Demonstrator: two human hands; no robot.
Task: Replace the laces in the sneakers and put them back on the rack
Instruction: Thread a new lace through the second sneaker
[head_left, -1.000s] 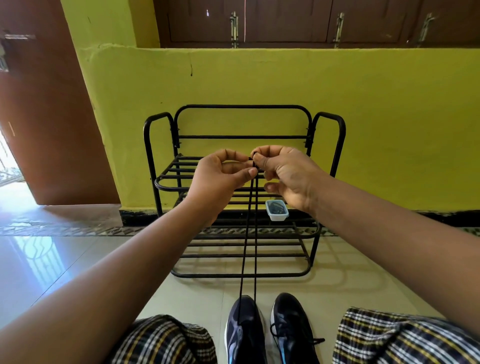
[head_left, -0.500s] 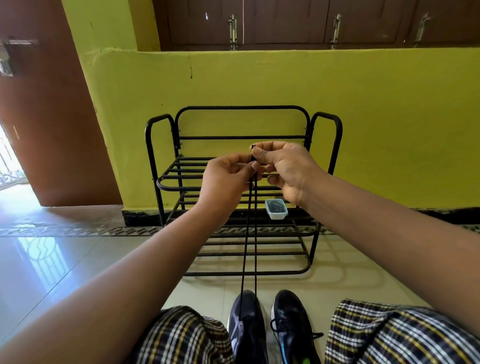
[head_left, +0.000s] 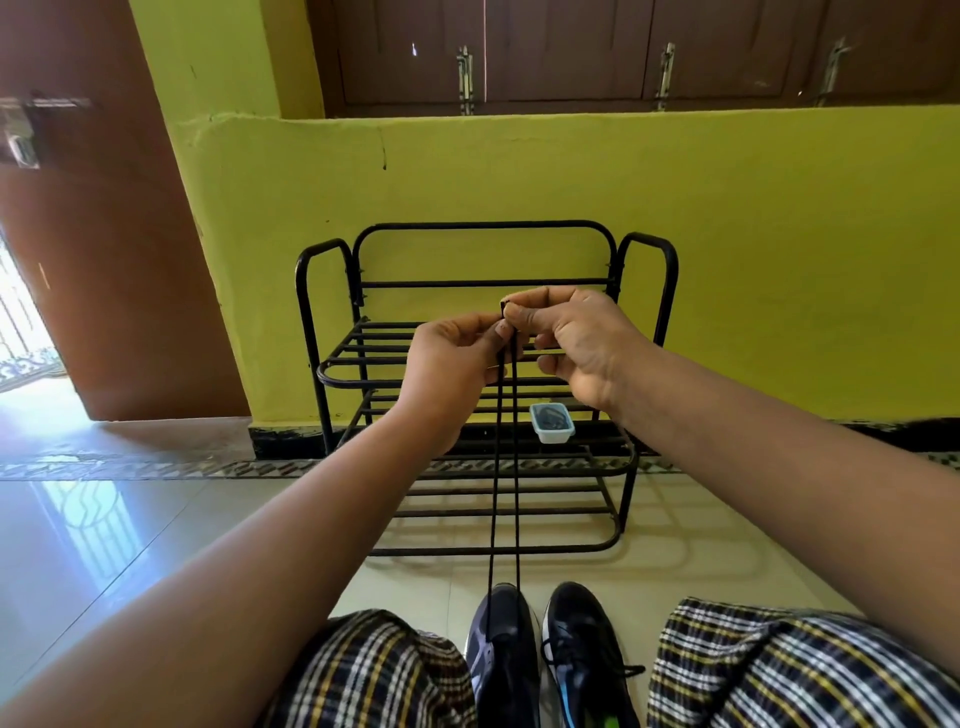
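Both hands are raised at centre frame. The right hand (head_left: 582, 343) pinches the two ends of the black lace (head_left: 505, 467) together, and the left hand (head_left: 457, 364) pinches the strands just below. The lace runs taut down to the left sneaker (head_left: 501, 654) at 6 o'clock, so it looks threaded only at the bottom eyelets, with most of the lacing left. The right sneaker (head_left: 584, 654) beside it already looks laced. The rack (head_left: 644, 291) at 12 o'clock holds only a small tub (head_left: 551, 423), so neither sneaker is back yet.
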